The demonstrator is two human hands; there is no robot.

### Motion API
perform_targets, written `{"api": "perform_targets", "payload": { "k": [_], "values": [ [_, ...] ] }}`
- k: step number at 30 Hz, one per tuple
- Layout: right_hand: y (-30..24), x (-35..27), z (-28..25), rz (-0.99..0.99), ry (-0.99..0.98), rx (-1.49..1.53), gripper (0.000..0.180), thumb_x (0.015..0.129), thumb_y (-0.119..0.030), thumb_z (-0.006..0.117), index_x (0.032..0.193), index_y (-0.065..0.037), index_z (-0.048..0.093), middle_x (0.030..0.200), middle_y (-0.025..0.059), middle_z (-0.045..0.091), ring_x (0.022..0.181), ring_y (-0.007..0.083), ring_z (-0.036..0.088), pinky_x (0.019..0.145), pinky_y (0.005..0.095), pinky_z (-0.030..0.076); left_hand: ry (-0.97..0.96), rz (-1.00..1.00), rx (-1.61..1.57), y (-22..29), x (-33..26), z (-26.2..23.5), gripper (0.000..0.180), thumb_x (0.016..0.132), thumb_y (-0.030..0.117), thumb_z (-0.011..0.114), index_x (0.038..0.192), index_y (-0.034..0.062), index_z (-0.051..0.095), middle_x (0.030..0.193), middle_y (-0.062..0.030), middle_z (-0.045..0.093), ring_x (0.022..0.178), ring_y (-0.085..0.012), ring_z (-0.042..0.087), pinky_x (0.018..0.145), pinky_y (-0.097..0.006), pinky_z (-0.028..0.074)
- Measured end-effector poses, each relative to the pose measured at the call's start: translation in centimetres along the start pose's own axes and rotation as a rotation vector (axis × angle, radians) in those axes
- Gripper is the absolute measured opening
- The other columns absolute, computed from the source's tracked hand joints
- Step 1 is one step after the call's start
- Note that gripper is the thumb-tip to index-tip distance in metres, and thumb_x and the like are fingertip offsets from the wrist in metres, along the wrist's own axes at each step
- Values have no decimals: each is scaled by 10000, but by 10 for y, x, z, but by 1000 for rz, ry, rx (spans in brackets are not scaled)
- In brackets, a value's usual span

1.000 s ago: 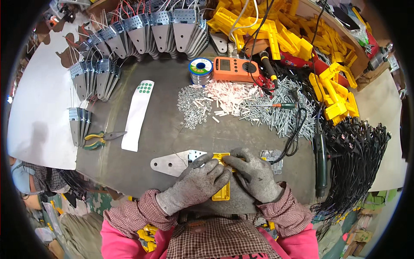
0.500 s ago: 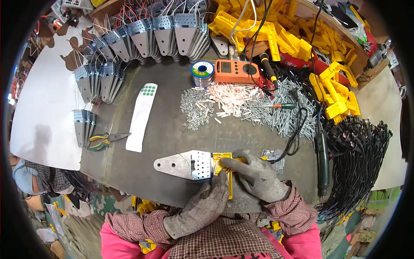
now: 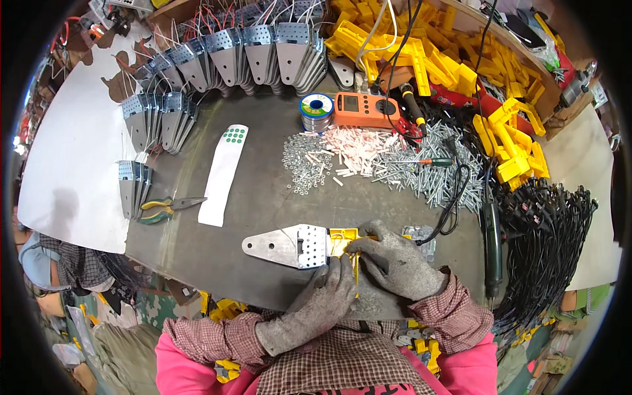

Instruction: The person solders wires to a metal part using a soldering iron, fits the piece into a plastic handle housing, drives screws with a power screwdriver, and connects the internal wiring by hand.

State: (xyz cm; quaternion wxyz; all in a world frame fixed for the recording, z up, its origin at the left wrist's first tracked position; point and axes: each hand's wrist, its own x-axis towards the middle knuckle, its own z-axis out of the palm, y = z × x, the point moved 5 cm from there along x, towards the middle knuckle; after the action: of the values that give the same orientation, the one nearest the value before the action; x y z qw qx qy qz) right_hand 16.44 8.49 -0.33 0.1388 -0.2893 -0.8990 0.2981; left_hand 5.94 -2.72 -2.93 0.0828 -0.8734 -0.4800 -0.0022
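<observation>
Fingers [image 3: 361,246] of left hand [image 3: 312,308] and right hand [image 3: 403,267] converge on the yellow frame [image 3: 340,236].

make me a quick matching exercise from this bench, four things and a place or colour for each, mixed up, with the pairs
Things
1. yellow piece
2. pliers
3. wire spool
4. paper strip

Place or colour
a. close beside the orange device
b. mostly white
c. touched by the right hand
d. green-and-yellow handled

Pairs: 1-c, 2-d, 3-a, 4-b
</observation>
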Motion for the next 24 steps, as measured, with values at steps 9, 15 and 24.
{"api": "perform_targets", "payload": {
  "k": [9,15,24],
  "values": [
    [-5,6,-6,35,-165,-219,475,845,-80,602,1307,-189,589,1054,168,536,860,326,667,724,403,563,-59,15,-237,-12,14,-6,491,930,396,509,1215,1,569,1269,-213,524,1249,-343,455,1062,-567,327],
    [48,47,-131,209,347,221,232,925,-51,534,1115,-53,667,910,174,683,876,224,692,788,326,546,223,-98,-266,-14,-13,14,589,814,375,656,1224,-37,563,1294,-263,530,1205,-416,498,968,-505,467],
    [167,289,-232,-39,514,-391,386,795,-91,602,1178,-103,644,1095,187,664,1071,360,621,931,433,505,143,-112,-649,-14,-15,46,567,903,315,555,1355,-21,487,1327,-258,520,1209,-404,518,988,-476,467]
  ]
}}
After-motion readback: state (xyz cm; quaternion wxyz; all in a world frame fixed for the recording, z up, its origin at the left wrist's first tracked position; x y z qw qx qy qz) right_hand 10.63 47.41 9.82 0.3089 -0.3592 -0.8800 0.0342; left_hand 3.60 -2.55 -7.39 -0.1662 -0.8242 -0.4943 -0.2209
